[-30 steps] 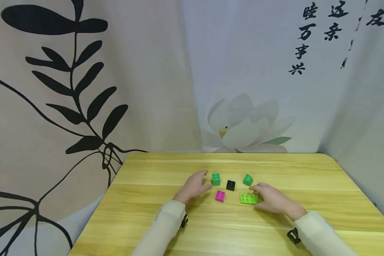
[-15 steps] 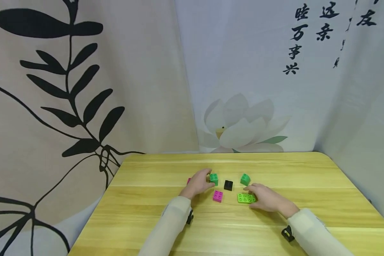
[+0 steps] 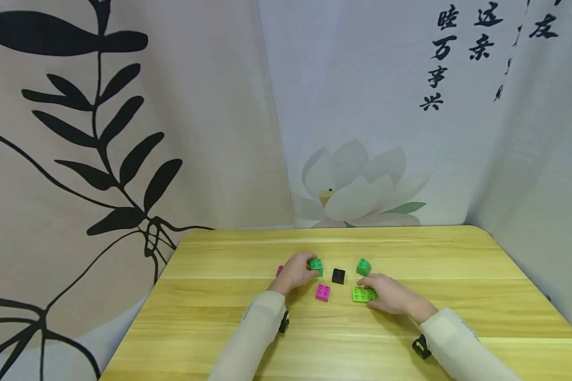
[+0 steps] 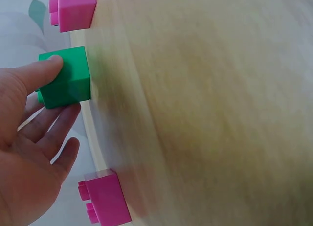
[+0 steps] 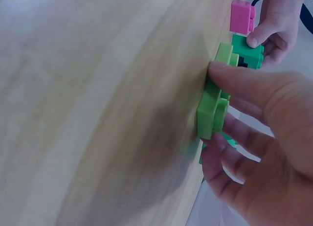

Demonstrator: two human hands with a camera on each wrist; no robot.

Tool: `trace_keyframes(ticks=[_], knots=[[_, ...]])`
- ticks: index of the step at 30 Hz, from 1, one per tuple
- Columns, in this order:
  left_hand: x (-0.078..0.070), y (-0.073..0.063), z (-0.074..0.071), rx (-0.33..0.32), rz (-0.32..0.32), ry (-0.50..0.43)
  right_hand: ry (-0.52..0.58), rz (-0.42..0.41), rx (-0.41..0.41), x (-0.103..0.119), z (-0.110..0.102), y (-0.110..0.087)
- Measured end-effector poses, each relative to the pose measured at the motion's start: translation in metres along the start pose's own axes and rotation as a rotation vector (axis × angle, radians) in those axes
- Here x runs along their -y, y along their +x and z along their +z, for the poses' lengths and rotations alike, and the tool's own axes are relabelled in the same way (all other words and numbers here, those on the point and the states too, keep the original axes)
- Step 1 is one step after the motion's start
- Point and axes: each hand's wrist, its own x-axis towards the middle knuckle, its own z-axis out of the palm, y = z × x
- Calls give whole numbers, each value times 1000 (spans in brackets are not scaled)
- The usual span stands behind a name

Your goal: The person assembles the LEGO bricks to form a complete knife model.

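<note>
My left hand pinches a green toy building brick; its thumb lies on one side and fingers on another, with the little finger free. On the right, my right hand grips the end of a long lime-green brick, thumb against its side in the right wrist view. Both bricks look to be at the tabletop. Between the hands lie a black brick and a pink brick. A green brick with a rounded side sits just beyond the right fingertips.
A second pink brick peeks out beyond the left hand, mostly hidden in the head view. The wooden table reaches back to a printed curtain. Each wrist wears a black strap piece.
My left hand has moved right onto the green brick and now pinches it. My right hand has shifted left over the lime-green brick and closed on its end. The head view has turned slightly right.
</note>
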Motion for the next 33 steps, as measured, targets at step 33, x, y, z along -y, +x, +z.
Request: trace_keyframes(ticks=[33], knots=[[10, -62, -27, 19, 116, 8, 0, 11, -25, 8, -7, -16]])
